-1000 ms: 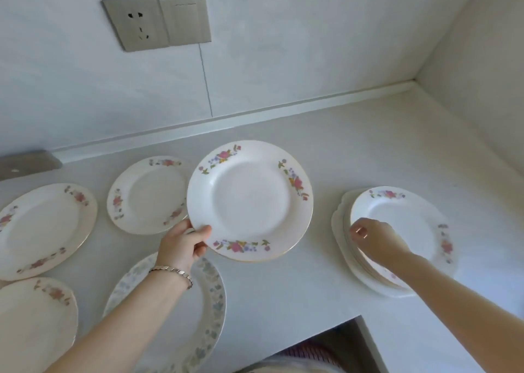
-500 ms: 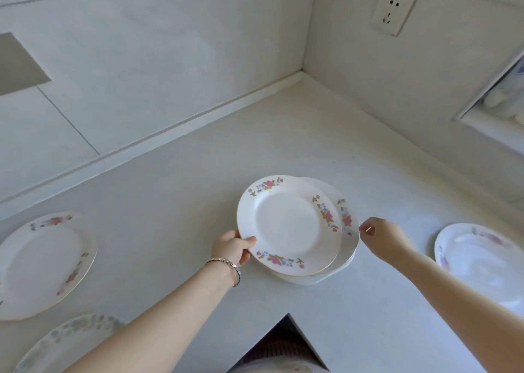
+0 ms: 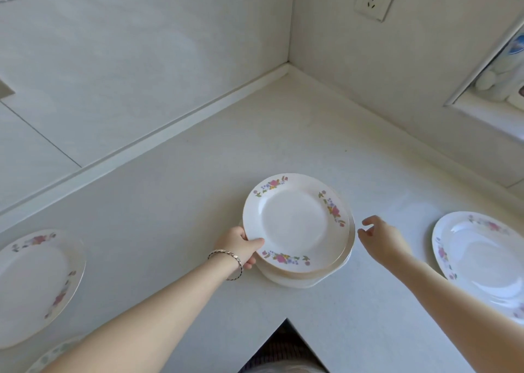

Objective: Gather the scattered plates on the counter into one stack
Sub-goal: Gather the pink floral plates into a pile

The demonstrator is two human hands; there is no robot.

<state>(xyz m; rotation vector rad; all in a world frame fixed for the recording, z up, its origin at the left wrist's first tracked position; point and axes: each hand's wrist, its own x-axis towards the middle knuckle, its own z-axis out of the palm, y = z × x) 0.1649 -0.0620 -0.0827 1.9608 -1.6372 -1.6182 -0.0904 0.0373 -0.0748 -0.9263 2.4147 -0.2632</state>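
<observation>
Gripping the floral plate (image 3: pixel 295 222) by its near-left rim, the left hand (image 3: pixel 241 246) holds it atop the stack (image 3: pixel 304 279) on the counter (image 3: pixel 198 191); right hand (image 3: pixel 381 238) hovers beside, fingers loosely spread, empty.

I see the white counter (image 3: pixel 283 134) bearing a plate stack (image 3: pixel 300 273), one floral plate (image 3: pixel 37 282) far left of it, another (image 3: pixel 482 256) right.
</observation>
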